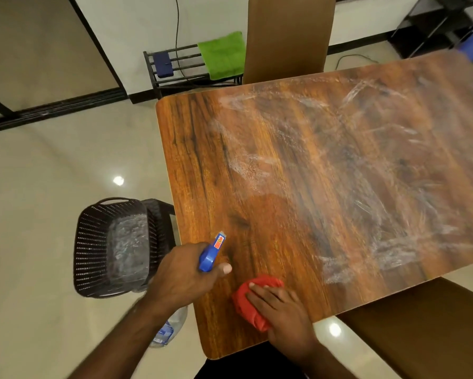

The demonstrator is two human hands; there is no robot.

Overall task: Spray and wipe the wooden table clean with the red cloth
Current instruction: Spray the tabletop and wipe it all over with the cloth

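judging spraying mostly done, wiping to go: table (312, 165) streaked white across centre and right, left hand (183, 272) grips bottle (210, 257) lower centre, right hand (283, 310) flat on cloth (245, 306) beside it.

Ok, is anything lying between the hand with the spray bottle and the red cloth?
No. In the head view, only bare wood of the table separates the left hand, gripping the spray bottle, from the red cloth under the right hand.
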